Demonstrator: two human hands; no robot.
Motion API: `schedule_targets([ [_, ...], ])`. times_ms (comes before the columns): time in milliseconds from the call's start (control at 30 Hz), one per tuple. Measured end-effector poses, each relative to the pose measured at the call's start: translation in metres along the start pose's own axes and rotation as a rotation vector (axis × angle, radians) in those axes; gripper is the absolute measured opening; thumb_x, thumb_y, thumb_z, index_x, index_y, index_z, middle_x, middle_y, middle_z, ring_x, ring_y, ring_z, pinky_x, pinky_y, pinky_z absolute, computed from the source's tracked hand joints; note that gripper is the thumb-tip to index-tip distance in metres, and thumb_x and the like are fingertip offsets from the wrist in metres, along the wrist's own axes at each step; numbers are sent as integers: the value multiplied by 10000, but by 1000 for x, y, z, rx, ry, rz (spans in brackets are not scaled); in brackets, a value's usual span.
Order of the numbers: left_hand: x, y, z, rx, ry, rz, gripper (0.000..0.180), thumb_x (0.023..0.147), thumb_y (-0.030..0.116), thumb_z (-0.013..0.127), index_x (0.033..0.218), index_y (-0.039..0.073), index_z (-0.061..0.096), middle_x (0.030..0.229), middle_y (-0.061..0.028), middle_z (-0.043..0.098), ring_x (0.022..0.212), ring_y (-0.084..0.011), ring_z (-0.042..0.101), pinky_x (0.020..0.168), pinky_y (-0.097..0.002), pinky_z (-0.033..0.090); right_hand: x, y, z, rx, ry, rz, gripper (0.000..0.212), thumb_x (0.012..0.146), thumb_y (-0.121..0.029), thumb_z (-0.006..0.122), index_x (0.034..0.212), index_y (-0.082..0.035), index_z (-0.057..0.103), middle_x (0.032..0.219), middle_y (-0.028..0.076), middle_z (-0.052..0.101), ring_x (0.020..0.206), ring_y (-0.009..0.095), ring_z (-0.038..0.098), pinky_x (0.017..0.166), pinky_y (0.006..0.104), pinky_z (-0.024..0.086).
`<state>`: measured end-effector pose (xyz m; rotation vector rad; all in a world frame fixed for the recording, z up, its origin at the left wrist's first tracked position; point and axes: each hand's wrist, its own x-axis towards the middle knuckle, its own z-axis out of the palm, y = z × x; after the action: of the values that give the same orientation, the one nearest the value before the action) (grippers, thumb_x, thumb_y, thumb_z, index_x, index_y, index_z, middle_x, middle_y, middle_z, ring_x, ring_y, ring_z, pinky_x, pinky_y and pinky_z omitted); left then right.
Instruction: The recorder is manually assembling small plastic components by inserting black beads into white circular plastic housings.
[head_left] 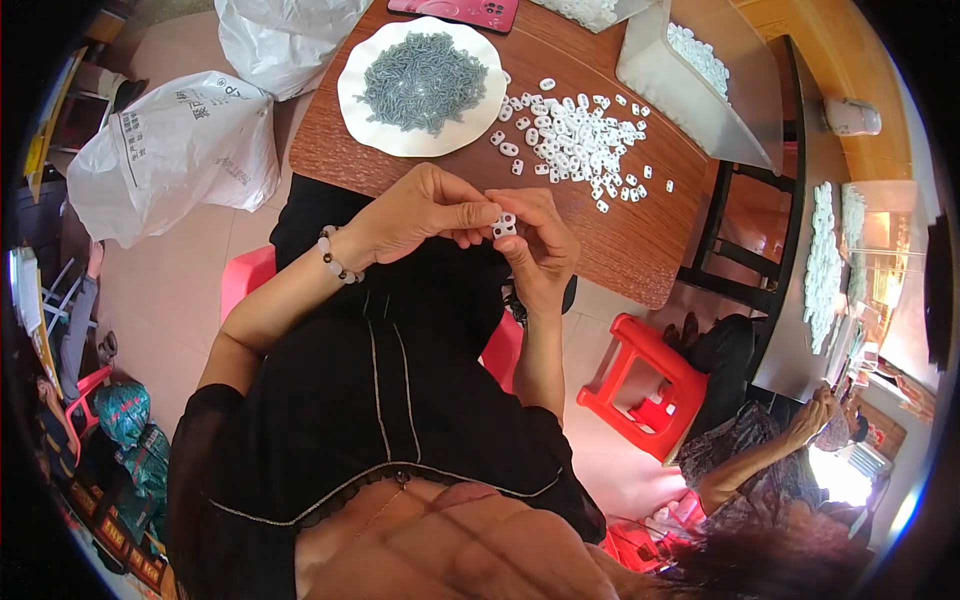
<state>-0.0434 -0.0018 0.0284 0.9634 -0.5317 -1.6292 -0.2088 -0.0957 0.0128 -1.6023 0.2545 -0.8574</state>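
Both my hands meet just off the near edge of the wooden table (345,160). Thumb and fingers of my right hand (545,245) pinch a small white plastic piece (504,225) with two round holes. My left hand (425,215), with a beaded bracelet at the wrist, is closed in a pinch against the left side of that piece. Whatever lies between its fingertips is hidden. Beyond the hands, many similar white pieces (580,140) lie loose in a pile. Left of the pile stands a white scalloped plate (355,125) heaped with small grey rod-like parts (425,80).
A clear bin (690,125) holding white pieces stands at the table's right. At the far edge lies a red phone (480,10). White sacks (180,150) rest on the floor at left. A red stool (640,390) and another person's arm (770,455) are at right.
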Motion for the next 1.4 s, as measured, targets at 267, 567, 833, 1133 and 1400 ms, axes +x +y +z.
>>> schedule_targets([
  [267,-6,11,13,230,46,136,223,865,201,695,856,-21,713,693,-28,639,626,-60,552,566,-198,437,-1,0,0,-14,-26,7,393,799,-205,728,1118,6,640,1087,124,637,995,219,540,847,309,437],
  [567,-9,15,10,230,-7,79,206,853,200,705,826,-4,719,687,-28,634,619,-59,558,560,-191,439,0,-6,3,-106,-47,-51,384,813,-276,705,1069,8,676,1065,122,673,908,207,547,805,297,438],
  [833,-13,16,11,205,3,41,202,849,198,709,829,-3,720,695,-30,639,613,-56,549,559,-192,437,-3,-8,10,-127,13,-22,349,818,-275,698,1045,-10,691,988,88,703,829,199,567,762,293,456],
  [1133,-15,16,16,148,32,35,187,843,185,714,829,-1,727,687,-34,644,614,-63,554,558,-191,430,-6,-7,15,-141,69,-45,328,814,-275,704,1016,-16,698,967,89,708,807,203,581,747,297,464],
  [1400,-12,9,18,152,70,23,193,833,188,725,801,-2,727,683,-39,644,619,-67,559,556,-193,426,-8,-2,18,-220,151,-102,308,860,-279,670,1000,-5,691,922,93,708,798,203,589,730,292,469],
])
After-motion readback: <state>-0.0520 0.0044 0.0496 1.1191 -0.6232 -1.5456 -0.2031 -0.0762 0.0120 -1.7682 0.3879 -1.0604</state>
